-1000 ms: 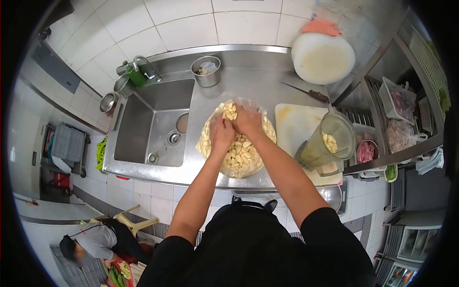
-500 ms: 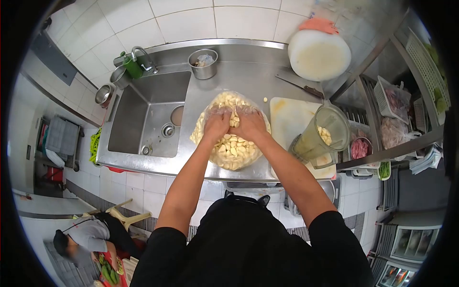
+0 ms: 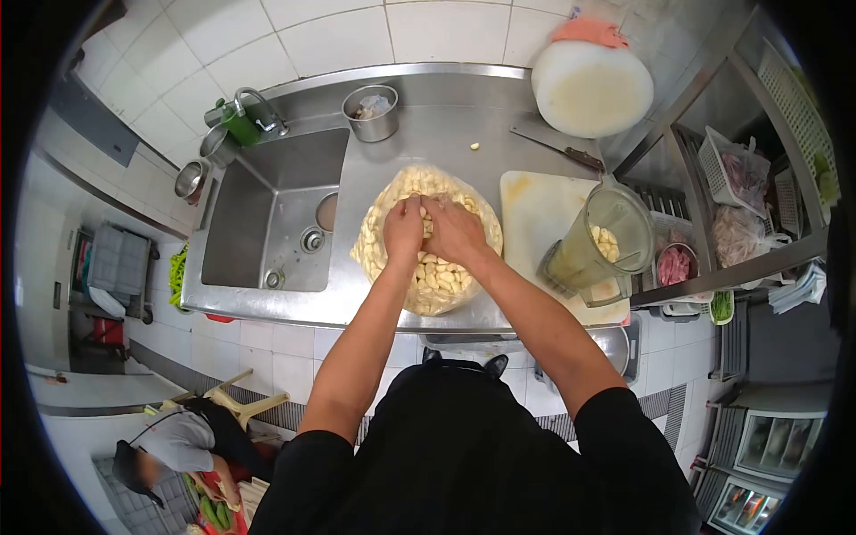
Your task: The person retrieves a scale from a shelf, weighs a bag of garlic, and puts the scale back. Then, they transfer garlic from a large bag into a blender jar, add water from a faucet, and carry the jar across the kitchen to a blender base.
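A clear plastic bag (image 3: 367, 239) full of peeled garlic cloves (image 3: 443, 275) rests on the steel counter, its mouth turned open towards me. Inside it, my left hand (image 3: 404, 226) and my right hand (image 3: 453, 230) are close together, with fingers curled inward around cloves near the far side. The fingertips are partly hidden, so how many cloves they hold does not show. A loose garlic clove (image 3: 474, 146) lies on the counter behind the bag. To the right, a blender jar (image 3: 615, 218) containing several cloves leans over a cutting board (image 3: 526, 201).
A sink (image 3: 259, 223) with a faucet is on the left. Along the back are a metal bowl (image 3: 371, 125), a knife (image 3: 571, 153) and a round white board (image 3: 593, 89). Shelves (image 3: 740, 267) border the right. A person (image 3: 183, 441) works at the lower left.
My hands have drawn closer together, their fingers more curled. A loose clove now lies farther back on the counter, where none lay before; the one beside the cutting board is gone.
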`<act>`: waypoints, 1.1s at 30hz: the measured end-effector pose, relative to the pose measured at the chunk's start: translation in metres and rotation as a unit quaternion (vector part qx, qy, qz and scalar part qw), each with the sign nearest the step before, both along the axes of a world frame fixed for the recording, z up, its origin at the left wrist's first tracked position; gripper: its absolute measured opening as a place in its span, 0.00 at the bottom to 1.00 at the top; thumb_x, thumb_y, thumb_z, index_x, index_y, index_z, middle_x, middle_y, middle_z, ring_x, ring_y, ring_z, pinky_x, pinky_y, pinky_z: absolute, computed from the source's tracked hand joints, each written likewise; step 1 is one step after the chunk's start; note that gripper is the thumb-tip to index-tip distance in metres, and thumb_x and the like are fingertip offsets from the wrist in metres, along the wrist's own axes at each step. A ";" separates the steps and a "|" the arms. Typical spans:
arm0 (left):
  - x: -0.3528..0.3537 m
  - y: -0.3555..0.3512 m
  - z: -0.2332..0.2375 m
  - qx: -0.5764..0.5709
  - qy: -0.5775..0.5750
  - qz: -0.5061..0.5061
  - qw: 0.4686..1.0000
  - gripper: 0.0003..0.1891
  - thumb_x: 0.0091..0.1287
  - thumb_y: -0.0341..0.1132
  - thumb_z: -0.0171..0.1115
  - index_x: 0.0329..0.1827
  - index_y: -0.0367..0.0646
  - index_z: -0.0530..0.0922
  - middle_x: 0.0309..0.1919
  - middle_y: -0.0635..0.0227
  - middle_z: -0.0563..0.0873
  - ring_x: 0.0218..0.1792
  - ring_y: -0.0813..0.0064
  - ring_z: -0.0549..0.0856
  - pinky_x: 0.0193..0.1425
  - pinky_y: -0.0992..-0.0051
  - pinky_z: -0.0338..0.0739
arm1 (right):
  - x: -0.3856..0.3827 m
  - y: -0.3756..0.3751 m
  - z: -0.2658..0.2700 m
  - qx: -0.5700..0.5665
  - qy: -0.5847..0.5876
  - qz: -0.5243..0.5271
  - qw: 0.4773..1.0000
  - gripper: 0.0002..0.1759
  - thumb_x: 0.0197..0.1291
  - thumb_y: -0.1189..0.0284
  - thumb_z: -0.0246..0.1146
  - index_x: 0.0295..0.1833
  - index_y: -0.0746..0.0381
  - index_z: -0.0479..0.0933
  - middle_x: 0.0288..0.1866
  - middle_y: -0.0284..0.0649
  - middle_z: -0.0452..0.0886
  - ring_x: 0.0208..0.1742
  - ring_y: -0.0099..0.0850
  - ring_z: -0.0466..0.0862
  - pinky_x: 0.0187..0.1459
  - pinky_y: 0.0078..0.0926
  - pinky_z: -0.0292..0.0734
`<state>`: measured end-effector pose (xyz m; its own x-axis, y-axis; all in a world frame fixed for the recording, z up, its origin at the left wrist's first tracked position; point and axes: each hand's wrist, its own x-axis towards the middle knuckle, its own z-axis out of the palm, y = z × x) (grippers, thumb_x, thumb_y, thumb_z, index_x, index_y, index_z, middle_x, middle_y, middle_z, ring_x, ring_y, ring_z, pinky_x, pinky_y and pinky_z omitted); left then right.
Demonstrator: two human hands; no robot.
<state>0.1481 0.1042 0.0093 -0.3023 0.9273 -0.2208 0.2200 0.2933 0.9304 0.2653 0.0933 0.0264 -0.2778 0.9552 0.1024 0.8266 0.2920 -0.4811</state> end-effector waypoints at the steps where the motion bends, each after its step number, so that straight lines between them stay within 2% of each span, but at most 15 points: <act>1: 0.002 0.002 -0.003 0.023 -0.058 0.034 0.997 0.22 0.71 0.49 0.56 0.49 0.38 0.83 0.44 0.61 0.86 0.42 0.66 0.84 0.50 0.72 0.76 | 0.000 0.002 0.002 0.002 0.002 -0.003 1.000 0.39 0.44 0.56 0.73 0.64 0.56 0.71 0.59 0.50 0.78 0.57 0.48 0.80 0.54 0.44 0.78; 2: 0.003 0.005 -0.004 0.023 -0.057 0.029 0.998 0.22 0.71 0.49 0.56 0.49 0.38 0.83 0.44 0.61 0.86 0.42 0.66 0.84 0.50 0.72 0.76 | 0.001 0.003 0.003 0.007 0.008 0.005 1.000 0.39 0.45 0.57 0.72 0.65 0.54 0.70 0.59 0.49 0.78 0.56 0.47 0.80 0.54 0.43 0.78; 4: 0.002 0.008 -0.007 0.015 -0.229 0.073 0.970 0.19 0.71 0.46 0.58 0.49 0.37 0.82 0.43 0.64 0.85 0.42 0.69 0.85 0.47 0.72 0.77 | 0.001 0.001 0.003 0.011 0.015 0.011 1.000 0.39 0.45 0.58 0.72 0.66 0.53 0.70 0.58 0.48 0.79 0.56 0.46 0.81 0.54 0.43 0.78; 5: 0.002 0.008 -0.002 0.015 -0.228 0.071 0.971 0.19 0.71 0.46 0.58 0.49 0.37 0.82 0.43 0.64 0.85 0.42 0.69 0.85 0.47 0.72 0.77 | 0.000 0.001 0.007 0.004 0.035 0.013 0.999 0.39 0.45 0.59 0.72 0.66 0.52 0.70 0.58 0.47 0.79 0.56 0.46 0.81 0.54 0.43 0.78; 7: 0.004 0.008 0.010 -0.002 -0.365 0.130 0.922 0.13 0.69 0.40 0.60 0.44 0.38 0.82 0.40 0.66 0.84 0.42 0.73 0.83 0.47 0.72 0.78 | -0.001 0.003 0.011 -0.002 0.058 0.010 0.998 0.39 0.44 0.61 0.72 0.66 0.52 0.71 0.58 0.45 0.79 0.55 0.46 0.81 0.53 0.43 0.78; 8: -0.002 0.013 -0.008 -0.003 -0.365 0.126 0.923 0.13 0.69 0.40 0.60 0.44 0.38 0.82 0.40 0.66 0.84 0.42 0.73 0.83 0.47 0.72 0.78 | -0.001 0.005 0.013 -0.010 0.083 0.036 0.996 0.38 0.44 0.62 0.72 0.66 0.51 0.72 0.57 0.44 0.79 0.55 0.46 0.81 0.53 0.42 0.79; 10: -0.016 0.031 -0.058 0.070 -0.493 0.088 0.862 0.13 0.69 0.39 0.58 0.47 0.38 0.80 0.41 0.65 0.84 0.42 0.71 0.84 0.47 0.69 0.80 | -0.003 0.010 0.013 0.011 0.109 0.078 0.991 0.37 0.43 0.64 0.71 0.64 0.50 0.74 0.56 0.42 0.80 0.53 0.46 0.82 0.52 0.41 0.80; 12: -0.010 0.009 -0.011 0.057 -0.525 0.066 0.847 0.11 0.70 0.38 0.57 0.46 0.39 0.79 0.43 0.65 0.84 0.42 0.70 0.85 0.46 0.69 0.82 | -0.001 0.009 0.021 0.026 0.102 0.090 0.990 0.35 0.42 0.65 0.71 0.63 0.49 0.75 0.56 0.40 0.80 0.50 0.46 0.83 0.50 0.41 0.80; 14: -0.010 0.005 0.012 0.091 -0.519 0.058 0.848 0.10 0.70 0.37 0.56 0.45 0.39 0.79 0.42 0.64 0.85 0.42 0.70 0.86 0.45 0.70 0.83 | 0.004 0.001 0.048 0.012 0.095 0.079 0.992 0.35 0.42 0.65 0.71 0.63 0.48 0.75 0.56 0.40 0.80 0.49 0.46 0.84 0.49 0.41 0.81; 17: 0.006 -0.006 0.060 0.110 -0.496 0.093 0.856 0.10 0.71 0.37 0.56 0.44 0.40 0.78 0.39 0.65 0.85 0.40 0.71 0.86 0.43 0.71 0.83 | 0.012 -0.007 0.079 0.068 0.103 0.082 0.989 0.35 0.42 0.65 0.72 0.62 0.48 0.75 0.55 0.38 0.79 0.47 0.45 0.85 0.47 0.41 0.81; 20: 0.044 -0.014 0.101 0.131 -0.511 0.055 0.848 0.10 0.71 0.37 0.56 0.44 0.39 0.78 0.37 0.66 0.85 0.40 0.72 0.86 0.43 0.71 0.83 | 0.044 -0.022 0.112 0.125 0.100 0.073 0.984 0.32 0.44 0.64 0.72 0.60 0.47 0.76 0.54 0.39 0.79 0.45 0.45 0.85 0.46 0.43 0.82; 25: 0.147 -0.020 0.139 0.150 -0.514 -0.042 0.844 0.09 0.70 0.35 0.57 0.41 0.38 0.80 0.37 0.67 0.84 0.36 0.75 0.84 0.42 0.74 0.80 | 0.130 -0.051 0.144 0.216 0.108 -0.072 0.968 0.31 0.42 0.69 0.73 0.58 0.51 0.76 0.54 0.36 0.80 0.48 0.43 0.84 0.48 0.40 0.81; 29: 0.222 -0.032 0.147 0.132 -0.470 -0.127 0.863 0.10 0.68 0.33 0.57 0.40 0.35 0.81 0.36 0.67 0.84 0.36 0.78 0.82 0.42 0.76 0.77 | 0.199 -0.069 0.136 0.241 0.132 -0.123 0.954 0.31 0.42 0.72 0.73 0.57 0.54 0.76 0.54 0.38 0.80 0.51 0.42 0.83 0.51 0.37 0.80; 32: 0.248 -0.032 0.138 0.090 -0.412 -0.188 0.887 0.09 0.67 0.33 0.58 0.41 0.35 0.82 0.35 0.66 0.84 0.37 0.79 0.81 0.42 0.78 0.75 | 0.242 -0.071 0.109 0.227 0.227 -0.158 0.934 0.30 0.44 0.74 0.73 0.56 0.58 0.75 0.52 0.36 0.80 0.53 0.34 0.82 0.55 0.30 0.76; 33: 0.251 -0.032 0.138 0.070 -0.368 -0.244 0.895 0.09 0.67 0.33 0.58 0.41 0.35 0.81 0.35 0.66 0.84 0.37 0.79 0.81 0.41 0.78 0.75 | 0.254 -0.071 0.102 0.164 0.313 -0.148 0.924 0.28 0.45 0.75 0.72 0.55 0.59 0.75 0.51 0.35 0.79 0.52 0.30 0.80 0.56 0.27 0.74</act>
